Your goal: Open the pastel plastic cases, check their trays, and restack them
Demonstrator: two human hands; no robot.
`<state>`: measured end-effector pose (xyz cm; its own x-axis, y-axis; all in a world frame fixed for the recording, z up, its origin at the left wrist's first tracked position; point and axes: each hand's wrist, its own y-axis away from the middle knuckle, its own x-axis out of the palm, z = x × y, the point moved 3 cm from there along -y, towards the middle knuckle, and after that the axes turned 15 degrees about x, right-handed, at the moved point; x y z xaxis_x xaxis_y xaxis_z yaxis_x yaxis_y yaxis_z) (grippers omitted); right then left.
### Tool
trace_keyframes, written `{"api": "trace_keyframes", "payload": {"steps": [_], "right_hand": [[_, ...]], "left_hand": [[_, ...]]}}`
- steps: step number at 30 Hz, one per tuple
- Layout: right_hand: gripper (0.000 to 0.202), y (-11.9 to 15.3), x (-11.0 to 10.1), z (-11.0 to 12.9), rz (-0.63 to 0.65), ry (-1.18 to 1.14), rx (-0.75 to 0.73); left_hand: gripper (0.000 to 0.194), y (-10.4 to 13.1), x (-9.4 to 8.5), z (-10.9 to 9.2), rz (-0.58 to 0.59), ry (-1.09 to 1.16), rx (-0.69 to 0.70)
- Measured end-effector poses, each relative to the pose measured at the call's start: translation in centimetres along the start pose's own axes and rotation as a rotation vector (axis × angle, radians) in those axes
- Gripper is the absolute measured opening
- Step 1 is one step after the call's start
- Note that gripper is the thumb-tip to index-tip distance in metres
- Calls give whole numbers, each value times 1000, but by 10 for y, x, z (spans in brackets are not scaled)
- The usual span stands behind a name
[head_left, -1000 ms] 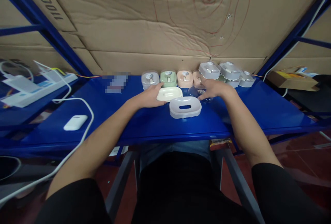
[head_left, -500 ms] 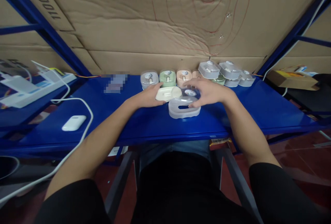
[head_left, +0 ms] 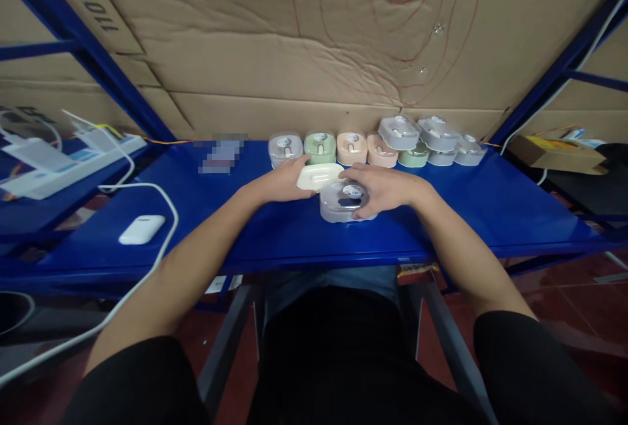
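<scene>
My left hand [head_left: 287,182] is closed on the left end of a cream oval piece [head_left: 320,178], which is tilted a little. To its right, my right hand [head_left: 375,189] grips a clear lid with a round sticker [head_left: 351,192], low over a grey-white oval ring [head_left: 338,217] with a slot in its middle. How far the lid rests on the ring cannot be made out. Behind the hands stands a row of lidded boxes, among them a grey one [head_left: 285,149], a green one [head_left: 320,148] and a peach one [head_left: 351,148].
More grey boxes [head_left: 438,133] are stacked at the back right. On the blue table [head_left: 196,216] lie a white case [head_left: 142,229] and a white cable [head_left: 169,206]. A power strip [head_left: 73,167] is at the left, an open cardboard box [head_left: 559,155] at the right.
My right hand has moved down and slightly left with the clear lid, bringing it over the oval ring. My left hand still holds the cream piece, in nearly the same place.
</scene>
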<state>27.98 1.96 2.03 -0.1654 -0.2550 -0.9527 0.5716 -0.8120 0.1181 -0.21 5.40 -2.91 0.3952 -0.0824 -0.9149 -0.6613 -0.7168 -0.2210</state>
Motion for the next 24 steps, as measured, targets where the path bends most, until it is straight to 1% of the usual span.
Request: {"api": "trace_keyframes", "payload": {"steps": [6,12,14,16,18,21,22,24], "right_hand": [[112,-7,5,-7,45,-48,-14],[123,-8,12,1,53,-1,-5],[121,-6,10,3,43,-9,-28],[115,-3,5,5,33,-58,-82],[115,-1,-3,5,-21,-106,-114],[124,-2,-12,-3,-161,-107,-47],[124,-4,-12,-7,-188,-95,-19],[121,-7,-8,-12,-189,-80,-13]], "left_hand": [[123,-1,0,5,-45,37,-30],[118,0,0,4,-57,54,0],[118,1,-1,3,-52,69,2],[118,1,-1,2,-52,90,8],[121,0,1,-1,-51,135,37],[126,-2,10,-10,-58,234,98],[127,-3,14,-15,-64,255,115],[127,-6,22,-24,-84,274,142]]}}
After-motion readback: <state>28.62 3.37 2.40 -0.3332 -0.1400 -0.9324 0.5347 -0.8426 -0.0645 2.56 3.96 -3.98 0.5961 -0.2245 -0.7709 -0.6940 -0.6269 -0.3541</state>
